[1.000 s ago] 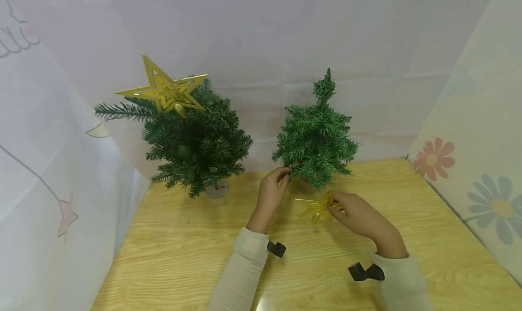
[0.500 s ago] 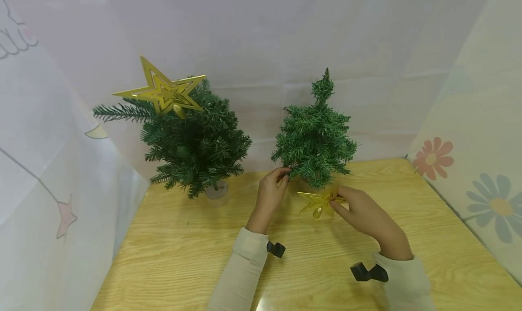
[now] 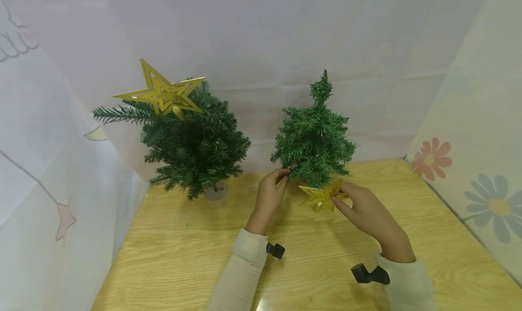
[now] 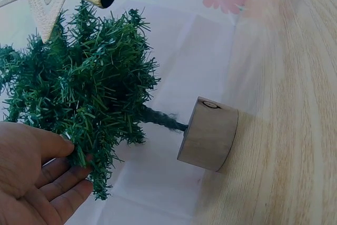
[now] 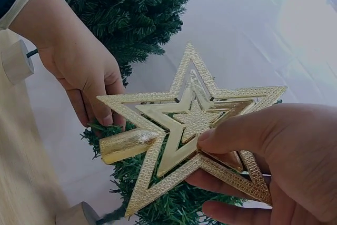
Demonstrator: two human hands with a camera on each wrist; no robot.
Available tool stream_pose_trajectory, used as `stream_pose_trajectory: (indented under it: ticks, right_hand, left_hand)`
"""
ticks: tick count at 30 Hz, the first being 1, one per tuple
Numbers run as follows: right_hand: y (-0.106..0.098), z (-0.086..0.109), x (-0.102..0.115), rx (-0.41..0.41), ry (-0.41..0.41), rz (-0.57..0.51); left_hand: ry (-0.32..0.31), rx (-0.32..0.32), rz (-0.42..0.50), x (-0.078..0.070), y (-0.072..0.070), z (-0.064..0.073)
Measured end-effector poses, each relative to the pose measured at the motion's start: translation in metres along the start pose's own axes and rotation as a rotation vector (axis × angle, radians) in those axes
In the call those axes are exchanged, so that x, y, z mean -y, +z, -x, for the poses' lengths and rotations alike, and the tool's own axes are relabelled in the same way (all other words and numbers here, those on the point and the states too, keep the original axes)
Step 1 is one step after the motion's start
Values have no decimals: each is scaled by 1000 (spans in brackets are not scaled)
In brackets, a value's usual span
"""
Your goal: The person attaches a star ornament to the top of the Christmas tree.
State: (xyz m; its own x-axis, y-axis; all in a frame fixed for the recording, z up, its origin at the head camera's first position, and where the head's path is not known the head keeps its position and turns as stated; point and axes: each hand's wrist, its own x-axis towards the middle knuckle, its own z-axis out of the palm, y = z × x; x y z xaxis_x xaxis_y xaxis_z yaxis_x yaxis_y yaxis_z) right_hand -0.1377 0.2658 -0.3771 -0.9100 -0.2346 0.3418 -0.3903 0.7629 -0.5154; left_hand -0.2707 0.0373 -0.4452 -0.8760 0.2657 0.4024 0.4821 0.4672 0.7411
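A small green artificial Christmas tree [image 3: 316, 141] stands at the back right on a round wooden base [image 4: 209, 139]. At its lower left edge my left hand [image 3: 270, 196] pinches a branch tip between thumb and fingers. My right hand [image 3: 364, 211] pinches a gold star tree topper [image 5: 194, 122] by its middle and one side, thumb on the face. That star is tilted, in front of the tree's lower branches, its hollow sleeve [image 5: 126, 146] pointing down toward the table. In the head view the star hides much of the tree's base.
Another, darker Christmas tree [image 3: 197, 150] stands to the left on its own round base [image 3: 216, 191], a larger-looking gold star [image 3: 165, 95] at its top. Pale printed cloths [image 3: 261, 34] hang behind and on both sides of the wooden table [image 3: 179, 256].
My right hand has lifted the gold star a little, upward and slightly right, toward the right tree. My left hand stays at the branch, and both trees keep their places.
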Motion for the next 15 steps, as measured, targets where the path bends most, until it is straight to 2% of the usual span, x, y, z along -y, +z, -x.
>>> stream_pose_trajectory:
  ticks: [9,15]
  right_hand:
    - [0,0,-2,-95,-59,34]
    - [0,-1,-4,-125,-75,38]
  left_hand:
    - [16,-1,6,1,-1,0]
    - [8,2,4,0,-1,0]
